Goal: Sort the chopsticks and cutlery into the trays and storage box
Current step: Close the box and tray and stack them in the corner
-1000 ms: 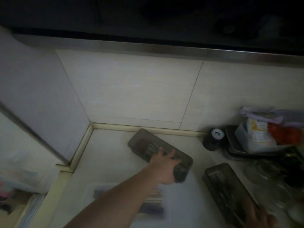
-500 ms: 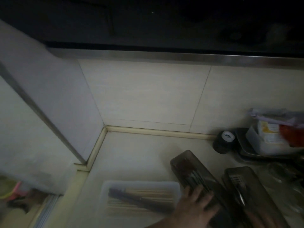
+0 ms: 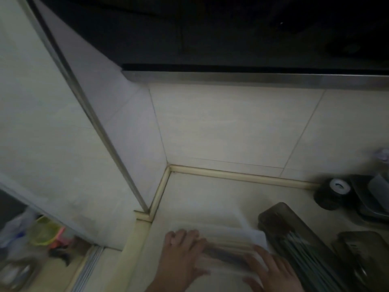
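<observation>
Chopsticks (image 3: 226, 255) lie blurred inside a clear storage box (image 3: 219, 232) at the near counter edge, long axis running left to right between both hands. Left hand (image 3: 181, 251) rests on the box's left end, fingers spread flat; right hand (image 3: 271, 268) lies flat on its right end. Just right, touching or nearly so, a dark tray (image 3: 294, 239) holds metal cutlery; beyond, a second dark tray (image 3: 364, 256)

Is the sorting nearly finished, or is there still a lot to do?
Seemingly close. Done: the dark tray already holds long utensils, with a second dark tray beside it. In hand: the left hand and right hand are on the clear storage box holding chopsticks. No loose cutlery shows, though the picture is dim and blurred.
</observation>
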{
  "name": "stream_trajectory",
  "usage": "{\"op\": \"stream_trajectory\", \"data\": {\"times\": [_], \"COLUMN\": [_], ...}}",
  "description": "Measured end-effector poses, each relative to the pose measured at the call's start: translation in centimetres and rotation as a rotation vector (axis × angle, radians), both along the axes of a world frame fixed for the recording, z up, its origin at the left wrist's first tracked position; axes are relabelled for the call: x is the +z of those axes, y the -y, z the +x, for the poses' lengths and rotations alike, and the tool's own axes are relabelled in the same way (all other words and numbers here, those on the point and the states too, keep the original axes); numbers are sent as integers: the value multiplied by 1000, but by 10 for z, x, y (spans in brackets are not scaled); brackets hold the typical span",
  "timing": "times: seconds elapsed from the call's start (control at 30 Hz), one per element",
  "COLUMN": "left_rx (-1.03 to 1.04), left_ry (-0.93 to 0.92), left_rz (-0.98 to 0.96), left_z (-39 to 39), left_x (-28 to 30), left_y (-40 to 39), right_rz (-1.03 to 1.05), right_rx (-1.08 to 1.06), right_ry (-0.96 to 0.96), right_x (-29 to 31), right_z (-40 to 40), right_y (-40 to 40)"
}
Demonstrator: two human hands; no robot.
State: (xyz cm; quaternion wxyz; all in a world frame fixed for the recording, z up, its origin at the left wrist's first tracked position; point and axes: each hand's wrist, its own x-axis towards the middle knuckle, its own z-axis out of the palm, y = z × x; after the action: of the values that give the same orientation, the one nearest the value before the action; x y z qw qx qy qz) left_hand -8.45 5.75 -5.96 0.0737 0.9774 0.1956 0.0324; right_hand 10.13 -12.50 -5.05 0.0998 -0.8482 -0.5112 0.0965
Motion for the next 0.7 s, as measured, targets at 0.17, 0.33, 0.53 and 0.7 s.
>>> {"op": "stream_trajectory", "data": {"times": [0.17, 0.33, 0.53, 0.7], "left_rx": [328, 460, 396, 384], "left_ry": [18, -47, -26, -42], "left_rz": [7, 19, 54, 102], "left_z": [-4, 27, 48, 52], "left_x": [2, 14, 23, 17], "left_y": [-49, -97, -155, -171], "right_rz": [-224, -263, -251, -240], "right_rx": [-55, -92, -126, -143], "right_ry": [64, 124, 112, 128], "right_x": [5, 26, 23, 15], "right_z": [5, 15, 33, 35], "right_y": [-61, -128, -181, -192]}}
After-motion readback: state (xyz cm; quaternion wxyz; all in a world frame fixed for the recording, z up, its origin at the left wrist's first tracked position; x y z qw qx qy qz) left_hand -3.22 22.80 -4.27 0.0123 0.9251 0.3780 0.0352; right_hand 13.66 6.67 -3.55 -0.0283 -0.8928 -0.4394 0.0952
